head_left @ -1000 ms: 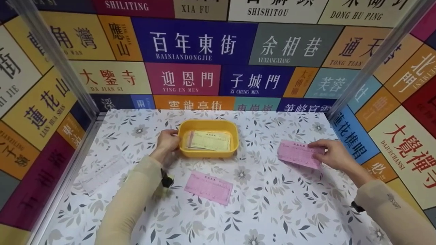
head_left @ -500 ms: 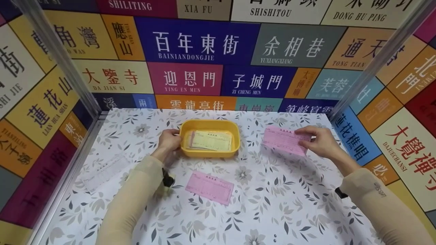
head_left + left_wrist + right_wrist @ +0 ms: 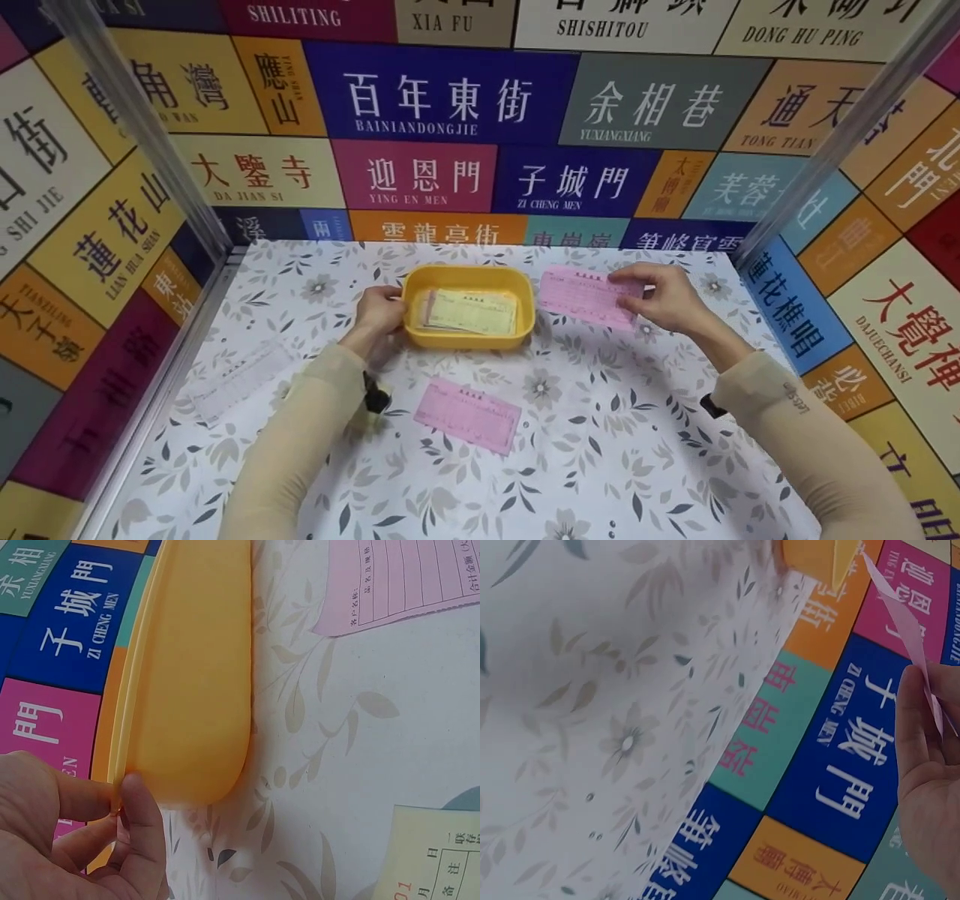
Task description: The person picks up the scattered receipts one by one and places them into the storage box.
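Note:
My left hand (image 3: pixel 379 311) pinches the left rim of a yellow plastic tub (image 3: pixel 469 341) between thumb and fingers; the left wrist view shows the tub's side (image 3: pixel 195 682) up close. Inside the tub lie a pale yellow receipt slip (image 3: pixel 480 311) and other slips mostly hidden under it. To the tub's right, my right hand (image 3: pixel 667 300) pinches a pink receipt slip (image 3: pixel 574 296) by its right end, raised above the table. Seen edge-on in the right wrist view, that slip (image 3: pixel 900 615) bends slightly.
Another pink slip (image 3: pixel 469 416) lies on the flower-patterned table in front of the tub. A whitish slip (image 3: pixel 244 382) is at the left. Partly hidden under my left forearm lies a yellow slip (image 3: pixel 427 862). Sign-covered walls (image 3: pixel 442 90) enclose the back and sides.
My right hand has carried the pink slip leftward and away from me, close to the tub's right side. The left hand stays on the tub's rim.

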### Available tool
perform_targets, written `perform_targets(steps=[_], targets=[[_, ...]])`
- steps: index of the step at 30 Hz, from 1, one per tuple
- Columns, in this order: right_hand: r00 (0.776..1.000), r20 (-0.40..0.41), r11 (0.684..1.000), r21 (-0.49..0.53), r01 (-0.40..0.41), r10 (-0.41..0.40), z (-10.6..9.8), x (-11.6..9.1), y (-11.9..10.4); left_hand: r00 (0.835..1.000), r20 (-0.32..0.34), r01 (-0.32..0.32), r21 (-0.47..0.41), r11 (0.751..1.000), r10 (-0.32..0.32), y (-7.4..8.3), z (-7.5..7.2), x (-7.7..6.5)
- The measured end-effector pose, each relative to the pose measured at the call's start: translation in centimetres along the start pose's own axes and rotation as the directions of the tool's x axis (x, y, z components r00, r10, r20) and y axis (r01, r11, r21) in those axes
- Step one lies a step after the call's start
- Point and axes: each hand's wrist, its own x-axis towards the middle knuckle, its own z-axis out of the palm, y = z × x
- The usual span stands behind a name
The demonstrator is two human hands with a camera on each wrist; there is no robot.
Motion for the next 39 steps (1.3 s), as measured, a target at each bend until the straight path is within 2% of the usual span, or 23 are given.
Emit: perform_targets(steps=[4,8,12,21,29,35,38,39], targets=[[1.0,0.014,0.999,0.03,0.022,-0.023,1.3,1.4,-0.9,1.0,-0.007,-0.015,0.023,1.0,0.016,0.0,0.1,0.0],[0.999,0.042,0.995,0.091,0.03,-0.034,3.0,3.1,-1.7,1.0,-0.017,-0.015,0.006,1.0,0.015,-0.1,0.1,0.1],[0.997,0.073,0.99,0.14,-0.002,-0.009,4.8,4.8,-2.6,1.0,-0.02,-0.01,-0.039,0.999,0.009,-0.1,0.2,0.3],[0.993,0.115,0.992,0.126,0.02,-0.035,9.3,8.0,-3.3,1.0,-0.021,0.002,-0.053,0.999,-0.003,0.0,0.3,0.1],[0.986,0.16,0.989,0.135,-0.065,0.043,13.1,10.1,-3.3,0.999,-0.021,-0.033,0.009,0.999,0.033,0.0,0.3,0.2],[0.972,0.205,0.976,0.159,-0.151,0.117,15.6,11.2,-3.3,1.0,-0.013,-0.001,0.015,1.0,0.001,0.1,0.1,0.2],[0.965,0.222,0.975,0.137,-0.173,0.14,16.6,11.6,-3.2,1.0,-0.007,0.007,0.0,1.0,-0.007,0.1,0.1,0.1],[0.964,0.226,0.979,0.114,-0.168,0.139,16.8,11.7,-3.2,1.0,-0.006,-0.01,0.011,1.0,0.01,0.0,0.1,0.1]])
